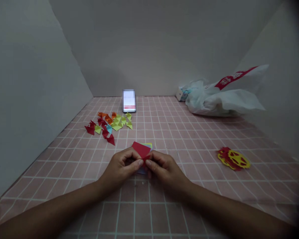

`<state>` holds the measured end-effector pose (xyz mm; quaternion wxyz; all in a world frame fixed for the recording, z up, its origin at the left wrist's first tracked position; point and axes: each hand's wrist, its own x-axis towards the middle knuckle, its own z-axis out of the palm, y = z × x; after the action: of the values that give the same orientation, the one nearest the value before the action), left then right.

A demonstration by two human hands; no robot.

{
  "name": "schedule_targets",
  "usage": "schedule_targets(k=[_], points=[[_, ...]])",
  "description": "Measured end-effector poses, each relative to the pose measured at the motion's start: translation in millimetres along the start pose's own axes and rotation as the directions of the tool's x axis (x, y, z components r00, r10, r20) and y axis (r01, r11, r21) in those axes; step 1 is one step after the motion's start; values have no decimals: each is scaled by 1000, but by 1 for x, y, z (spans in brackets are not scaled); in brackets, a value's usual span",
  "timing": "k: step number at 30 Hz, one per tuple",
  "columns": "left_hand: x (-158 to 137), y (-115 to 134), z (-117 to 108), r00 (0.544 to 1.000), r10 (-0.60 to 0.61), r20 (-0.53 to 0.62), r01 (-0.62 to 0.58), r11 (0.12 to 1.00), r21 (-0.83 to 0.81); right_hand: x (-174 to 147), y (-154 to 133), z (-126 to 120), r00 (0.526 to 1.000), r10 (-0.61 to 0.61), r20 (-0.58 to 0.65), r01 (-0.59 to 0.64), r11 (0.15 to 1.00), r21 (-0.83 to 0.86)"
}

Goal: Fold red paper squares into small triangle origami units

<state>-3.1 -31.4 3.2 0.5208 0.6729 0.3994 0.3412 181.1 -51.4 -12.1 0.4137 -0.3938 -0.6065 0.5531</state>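
Observation:
Both my hands meet at the near middle of the table. My left hand [127, 162] pinches a red folded paper [145, 158] between thumb and index finger. From the other side, my right hand [161, 164] grips the same paper, its thumb close to the left one. A flat red paper face [141, 149] shows just beyond my fingertips; whether it belongs to the held piece or lies beneath it, I cannot tell. Under my hands is a stack of coloured paper sheets [149, 145], with yellow and bluish edges showing. My fingers hide most of the folds.
Several folded paper figures [117, 122], red, orange, yellow-green and blue, lie at the left. A phone [129, 100] with a lit screen stands behind them. Red and yellow paper cut-outs [234, 158] lie right. A white plastic bag [214, 99] and a tissue box [181, 94] sit back right.

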Motion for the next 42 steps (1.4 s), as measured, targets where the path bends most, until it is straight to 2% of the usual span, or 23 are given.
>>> schedule_targets(k=[4, 9, 12, 15, 17, 22, 25, 31, 36, 42], points=[[0, 3, 1, 999, 16, -30, -14, 997, 70, 1, 0, -1, 999, 28, -44, -25, 998, 62], [1, 5, 1, 1000, 6, 25, -9, 994, 104, 0, -3, -5, 999, 1, -48, -6, 994, -105], [0, 5, 0, 998, -44, 52, 42, 998, 49, 0, -4, -5, 998, 1, -61, -7, 995, -97], [0, 3, 1, 992, -124, 25, 125, 990, -70, 0, -2, -1, 998, 24, -65, -22, 999, 25], [-1, 2, 2, 986, -164, 9, 164, 975, -149, 1, 0, 1, 999, 42, -26, -39, 994, 101], [0, -1, 3, 984, -169, 57, 178, 953, -244, 2, 1, 2, 1000, 26, 8, -26, 999, 44], [0, -2, 2, 984, -157, 89, 173, 959, -225, 2, -2, -1, 999, 3, 51, -4, 1000, 18], [-4, -2, 2, 990, -127, 58, 135, 979, -155, 1, -5, 0, 995, 19, 98, -10, 996, -89], [-4, 0, 3, 991, -131, 22, 133, 976, -170, -1, -4, 3, 998, 24, 66, -21, 999, -48], [-4, 2, 3, 993, -114, 35, 117, 988, -105, 0, -4, 4, 995, 22, 101, -17, 999, -50]])
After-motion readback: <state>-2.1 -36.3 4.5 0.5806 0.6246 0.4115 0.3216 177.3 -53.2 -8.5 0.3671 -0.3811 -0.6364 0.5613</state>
